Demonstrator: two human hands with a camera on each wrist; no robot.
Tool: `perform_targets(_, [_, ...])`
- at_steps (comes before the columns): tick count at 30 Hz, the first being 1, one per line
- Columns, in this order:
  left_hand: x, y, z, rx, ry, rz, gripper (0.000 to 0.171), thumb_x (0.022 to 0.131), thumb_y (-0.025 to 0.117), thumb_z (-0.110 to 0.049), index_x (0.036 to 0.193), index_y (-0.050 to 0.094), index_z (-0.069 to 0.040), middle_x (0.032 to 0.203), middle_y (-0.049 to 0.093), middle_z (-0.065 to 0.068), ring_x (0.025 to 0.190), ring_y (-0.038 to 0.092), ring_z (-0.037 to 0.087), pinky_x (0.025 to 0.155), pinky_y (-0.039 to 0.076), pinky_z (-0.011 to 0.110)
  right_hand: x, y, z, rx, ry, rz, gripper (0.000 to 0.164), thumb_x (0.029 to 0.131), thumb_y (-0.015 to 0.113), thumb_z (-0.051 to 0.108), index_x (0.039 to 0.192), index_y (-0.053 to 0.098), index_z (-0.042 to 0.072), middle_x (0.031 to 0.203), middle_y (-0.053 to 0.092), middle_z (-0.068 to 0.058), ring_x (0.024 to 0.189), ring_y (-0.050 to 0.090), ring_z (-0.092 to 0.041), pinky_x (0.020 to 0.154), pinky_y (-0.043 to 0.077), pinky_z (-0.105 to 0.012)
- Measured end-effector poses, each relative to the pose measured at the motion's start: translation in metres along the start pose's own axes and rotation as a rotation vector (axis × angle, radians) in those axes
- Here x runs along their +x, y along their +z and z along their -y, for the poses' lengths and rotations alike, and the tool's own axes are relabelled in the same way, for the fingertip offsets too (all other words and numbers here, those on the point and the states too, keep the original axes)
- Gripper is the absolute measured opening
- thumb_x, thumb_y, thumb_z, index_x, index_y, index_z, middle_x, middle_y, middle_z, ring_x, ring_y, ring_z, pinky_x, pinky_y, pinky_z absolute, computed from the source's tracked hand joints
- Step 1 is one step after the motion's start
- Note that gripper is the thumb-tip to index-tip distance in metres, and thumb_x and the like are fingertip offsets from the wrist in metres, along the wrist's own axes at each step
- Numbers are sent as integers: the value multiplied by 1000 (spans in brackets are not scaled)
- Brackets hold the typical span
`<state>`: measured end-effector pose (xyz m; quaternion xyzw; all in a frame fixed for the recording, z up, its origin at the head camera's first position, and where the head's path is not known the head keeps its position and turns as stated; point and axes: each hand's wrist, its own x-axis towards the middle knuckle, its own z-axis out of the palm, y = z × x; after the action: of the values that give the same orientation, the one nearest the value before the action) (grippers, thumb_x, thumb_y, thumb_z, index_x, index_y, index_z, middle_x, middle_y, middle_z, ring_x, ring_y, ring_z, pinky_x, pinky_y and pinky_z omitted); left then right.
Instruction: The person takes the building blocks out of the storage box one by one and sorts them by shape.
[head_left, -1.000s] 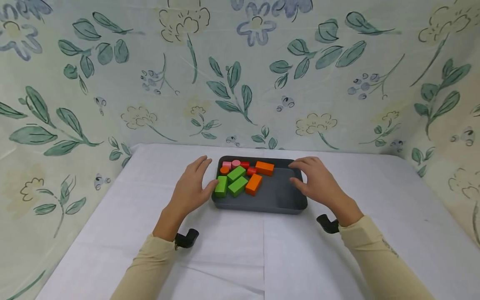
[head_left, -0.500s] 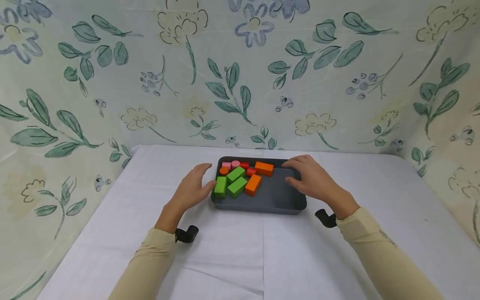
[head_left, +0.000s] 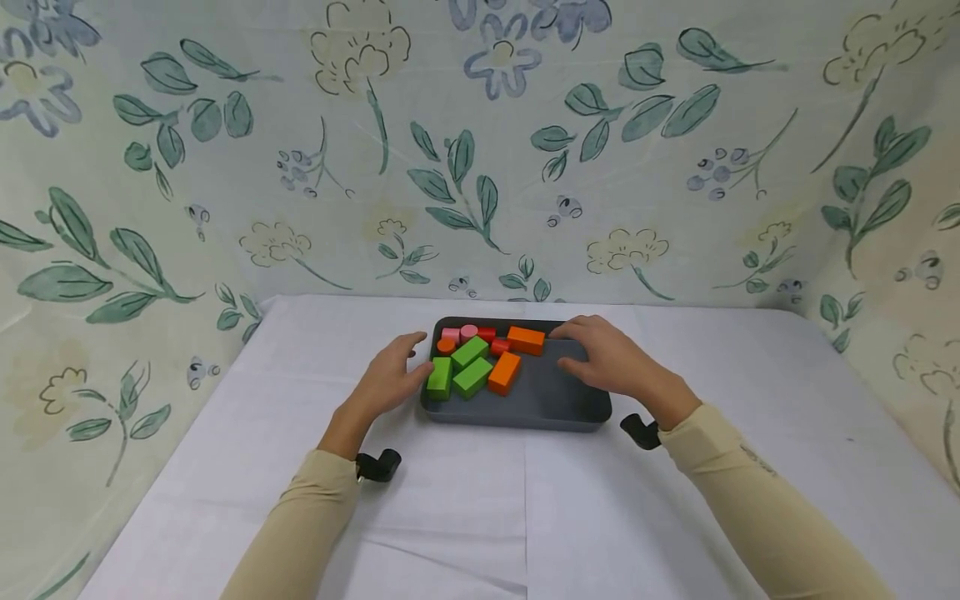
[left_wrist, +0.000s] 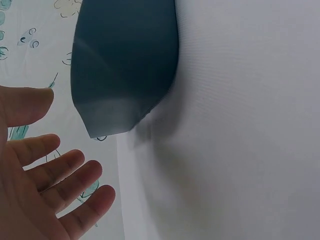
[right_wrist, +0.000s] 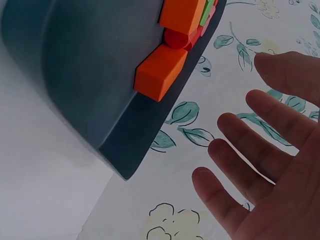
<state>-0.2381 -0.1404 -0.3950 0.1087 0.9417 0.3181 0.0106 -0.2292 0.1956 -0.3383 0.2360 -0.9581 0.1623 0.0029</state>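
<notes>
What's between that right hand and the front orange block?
In the head view, only bare tray floor shows between the right hand and the front orange block.

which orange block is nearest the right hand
The rear orange block, along the far side of the tray, closest to the right hand; the front orange block lies farther off, beside a green block.

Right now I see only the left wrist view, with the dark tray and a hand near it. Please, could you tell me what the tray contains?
Observer: Coloured blocks lie in the tray: green, orange, red and pink.
Operator: Thank you. On which side are they gathered?
Observer: Mostly on the left side, as the head view shows it.
Operator: And does the right hand hold something?
Observer: No, it holds nothing, as the right wrist view shows.
</notes>
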Motion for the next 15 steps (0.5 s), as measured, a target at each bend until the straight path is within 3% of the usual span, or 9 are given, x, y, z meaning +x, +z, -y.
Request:
perform_targets(8, [2,1,1,-38,-37,10,60,98,56,-29,152,37,-10,155,43,14,134,51,34,111,45,52,14,6,3,-19,21,50,46,91,70,20,134,60,8,139,58,-15,129,52,-35,111,44,-55])
perform_targets(15, [18,6,0,-298,-137,86,53,101,52,-21,152,39,-15,156,43,11,134,53,31,111,46,50,30,12,4,2,27,102,45,92,69,20,134,61,7,138,58,-15,128,53,-34,111,44,-54])
